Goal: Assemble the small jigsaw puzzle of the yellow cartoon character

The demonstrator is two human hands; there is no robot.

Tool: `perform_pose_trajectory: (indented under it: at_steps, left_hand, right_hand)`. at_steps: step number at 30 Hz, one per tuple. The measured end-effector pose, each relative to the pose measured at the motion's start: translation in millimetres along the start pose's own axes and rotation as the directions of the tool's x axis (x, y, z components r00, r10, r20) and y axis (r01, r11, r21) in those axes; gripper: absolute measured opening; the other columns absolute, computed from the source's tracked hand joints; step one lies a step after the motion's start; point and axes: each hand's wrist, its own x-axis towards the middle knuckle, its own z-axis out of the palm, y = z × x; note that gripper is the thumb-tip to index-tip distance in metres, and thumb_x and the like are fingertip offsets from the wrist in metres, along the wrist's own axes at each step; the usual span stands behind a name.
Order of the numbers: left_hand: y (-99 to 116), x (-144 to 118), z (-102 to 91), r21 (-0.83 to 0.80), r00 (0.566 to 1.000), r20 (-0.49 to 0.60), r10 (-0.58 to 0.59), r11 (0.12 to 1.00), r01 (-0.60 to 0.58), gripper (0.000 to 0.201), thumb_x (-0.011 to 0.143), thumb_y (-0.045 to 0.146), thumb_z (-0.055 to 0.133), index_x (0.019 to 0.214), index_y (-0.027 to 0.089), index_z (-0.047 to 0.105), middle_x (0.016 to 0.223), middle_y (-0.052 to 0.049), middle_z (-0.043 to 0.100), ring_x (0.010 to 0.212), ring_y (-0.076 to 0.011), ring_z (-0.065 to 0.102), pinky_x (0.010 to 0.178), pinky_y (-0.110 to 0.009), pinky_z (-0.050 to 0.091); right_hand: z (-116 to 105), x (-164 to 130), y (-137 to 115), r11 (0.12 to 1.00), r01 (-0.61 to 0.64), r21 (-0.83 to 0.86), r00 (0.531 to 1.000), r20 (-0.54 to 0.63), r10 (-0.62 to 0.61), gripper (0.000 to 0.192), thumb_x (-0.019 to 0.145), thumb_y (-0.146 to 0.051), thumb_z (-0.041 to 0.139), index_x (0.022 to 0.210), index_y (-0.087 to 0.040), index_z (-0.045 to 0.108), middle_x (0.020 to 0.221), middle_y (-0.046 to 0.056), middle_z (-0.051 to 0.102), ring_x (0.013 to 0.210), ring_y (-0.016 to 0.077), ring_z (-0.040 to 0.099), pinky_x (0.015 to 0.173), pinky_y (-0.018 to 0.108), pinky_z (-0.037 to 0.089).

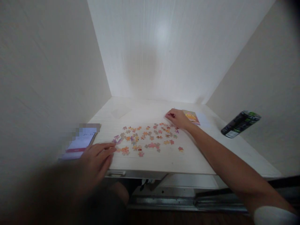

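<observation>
**Puzzle bits on a pale surface**

White walls close in a pale wooden surface (164, 162). Dozens of small knobby puzzle pieces (147, 139) lie scattered in the middle. One phone (79, 142) sits at the left, one dark can (240, 123) leans at the right, one picture card (192, 117) lies at the back. The left hand (97, 159) rests flat and open beside the pieces. The right hand (178, 118) curls over the far pieces; I cannot tell if it holds one.

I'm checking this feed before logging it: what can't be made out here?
- Phone, head view: screen pixelated, unreadable.
- Puzzle pieces: too small to read their print.
- Right hand: fingertips curl under; any piece pinched is hidden.
- Picture card: partly covered by that hand.
- Left hand: wrist blurred, close to camera.
- Can: label too small.
</observation>
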Motion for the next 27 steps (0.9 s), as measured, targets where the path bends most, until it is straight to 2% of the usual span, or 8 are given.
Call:
perform_pose_trajectory:
  at_steps: [2, 4, 7, 10, 14, 18, 23, 27]
  left_hand:
    - [-4.2, -1.2, -0.4, -0.001, 0.999, 0.024, -0.023, 1.0, 0.023, 0.027, 0.09, 0.027, 0.052, 0.114, 0.023, 0.065, 0.12, -0.007, 0.067, 0.109, -0.0246, 0.062, 0.093, -0.042, 0.049]
    - [-6.3, -0.6, 0.8, -0.005, 1.0, 0.0, -0.031, 1.0, 0.031, 0.026, 0.091, 0.03, 0.051, 0.113, 0.026, 0.065, 0.117, -0.005, 0.069, 0.107, -0.0246, 0.063, 0.09, -0.042, 0.049]
    - [-4.5, 2.2, 4.6, -0.009, 0.997, -0.074, -0.011, 1.0, 0.01, 0.023, 0.091, 0.03, 0.051, 0.108, 0.027, 0.065, 0.112, -0.005, 0.07, 0.102, -0.0244, 0.065, 0.086, -0.041, 0.05]
    - [0.6, 3.8, 8.6, -0.023, 0.993, -0.118, -0.007, 1.0, 0.004, 0.02, 0.09, 0.029, 0.052, 0.106, 0.028, 0.065, 0.11, -0.004, 0.07, 0.1, -0.0242, 0.065, 0.086, -0.041, 0.049]
    - [4.7, 1.5, 13.2, -0.037, 0.983, -0.186, -0.011, 0.999, 0.004, 0.021, 0.09, 0.026, 0.05, 0.106, 0.029, 0.064, 0.109, -0.003, 0.069, 0.099, -0.0233, 0.063, 0.088, -0.042, 0.048]
    - [4.2, -1.1, 17.0, -0.039, 0.985, -0.172, 0.006, 0.999, -0.013, 0.022, 0.09, 0.022, 0.05, 0.108, 0.028, 0.063, 0.113, -0.004, 0.068, 0.102, -0.0233, 0.061, 0.089, -0.043, 0.047]
    - [6.2, -1.9, 19.8, -0.047, 0.994, -0.106, 0.031, 0.998, -0.036, 0.028, 0.089, 0.021, 0.055, 0.115, 0.027, 0.061, 0.115, -0.005, 0.067, 0.103, -0.024, 0.061, 0.091, -0.044, 0.047]
    - [11.0, 0.8, 18.5, -0.043, 0.987, -0.128, 0.092, 0.994, -0.098, 0.03, 0.089, 0.021, 0.056, 0.118, 0.025, 0.06, 0.114, -0.006, 0.069, 0.104, -0.0243, 0.062, 0.092, -0.044, 0.048]
  right_hand:
    - [-1.2, -0.9, -0.1, 0.999, 0.015, 0.03, 0.998, -0.064, -0.013, 0.02, 0.087, -0.029, 0.057, 0.081, -0.016, 0.07, 0.078, 0.006, 0.065, 0.069, 0.0153, 0.056, 0.067, 0.028, 0.041]
    - [-1.0, -2.2, -8.2, 0.997, 0.05, 0.064, 0.997, -0.069, -0.045, 0.02, 0.088, -0.03, 0.057, 0.082, -0.016, 0.07, 0.078, 0.005, 0.065, 0.069, 0.0148, 0.056, 0.067, 0.028, 0.042]
    - [1.2, -7.8, -34.2, 0.973, 0.196, 0.122, 0.978, 0.046, -0.203, 0.02, 0.09, -0.03, 0.057, 0.089, -0.017, 0.071, 0.084, 0.006, 0.067, 0.074, 0.0148, 0.058, 0.072, 0.028, 0.044]
    - [2.9, -17.3, -64.8, 0.927, 0.327, 0.183, 0.922, 0.155, -0.355, 0.018, 0.091, -0.028, 0.057, 0.099, -0.019, 0.071, 0.092, 0.006, 0.07, 0.085, 0.0163, 0.06, 0.08, 0.03, 0.045]
    - [4.0, -26.9, -88.0, 0.908, 0.365, 0.208, 0.866, 0.282, -0.413, 0.018, 0.09, -0.027, 0.061, 0.104, -0.019, 0.071, 0.098, 0.008, 0.071, 0.09, 0.0182, 0.061, 0.083, 0.033, 0.045]
    - [7.4, -27.9, -87.9, 0.907, 0.38, 0.184, 0.847, 0.326, -0.421, 0.017, 0.09, -0.026, 0.061, 0.101, -0.017, 0.071, 0.094, 0.009, 0.071, 0.087, 0.018, 0.061, 0.082, 0.033, 0.045]
    - [12.2, -27.4, -83.3, 0.911, 0.367, 0.187, 0.857, 0.313, -0.409, 0.017, 0.09, -0.02, 0.058, 0.101, -0.017, 0.071, 0.094, 0.007, 0.071, 0.086, 0.0164, 0.06, 0.081, 0.031, 0.044]
    - [14.7, -27.8, -81.5, 0.912, 0.358, 0.2, 0.862, 0.304, -0.405, 0.017, 0.09, -0.019, 0.058, 0.101, -0.017, 0.07, 0.093, 0.007, 0.07, 0.085, 0.0162, 0.06, 0.08, 0.031, 0.045]
